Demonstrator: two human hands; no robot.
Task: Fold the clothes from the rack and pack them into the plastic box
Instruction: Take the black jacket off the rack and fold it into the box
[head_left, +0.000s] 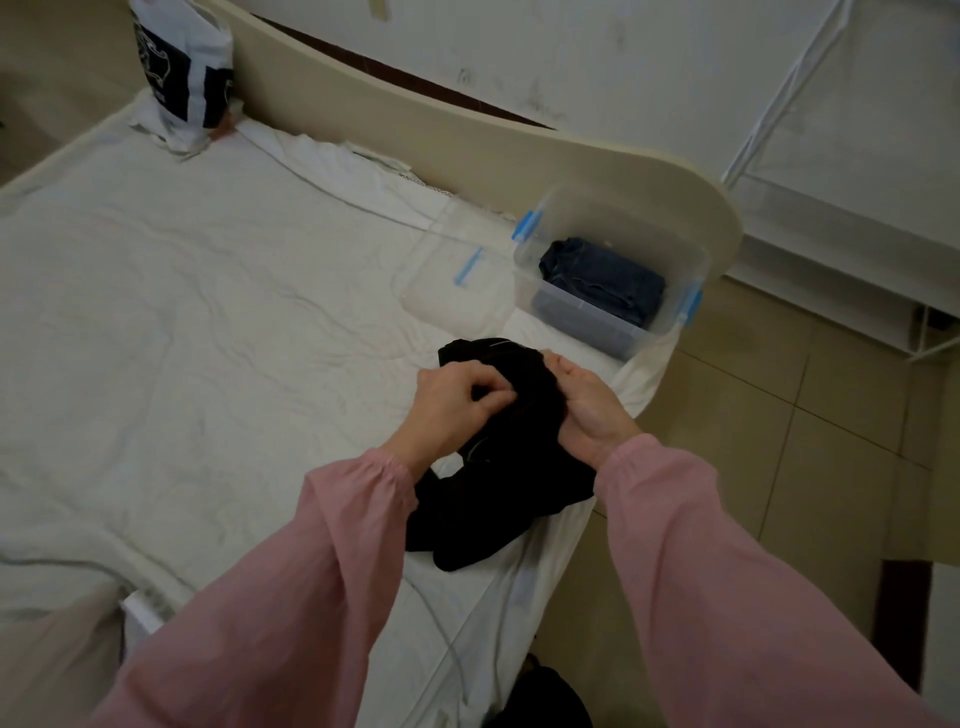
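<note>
A black garment (498, 483) lies bunched on the white bed near its right edge. My left hand (457, 402) grips a fold of it from the left with curled fingers. My right hand (587, 400) holds its right side, fingers tucked into the cloth. Beyond the garment stands a clear plastic box (675, 249) with blue latches, and folded blue jeans (602, 278) lie inside it. The box's clear lid (447, 270) lies flat on the bed just left of the box.
A cream headboard (467, 130) curves behind the box. A white and dark printed bag (182, 67) stands at the bed's far corner. White rack bars (779, 93) rise at the right over the tiled floor (779, 389). The white sheet (208, 312) spreads wide to the left.
</note>
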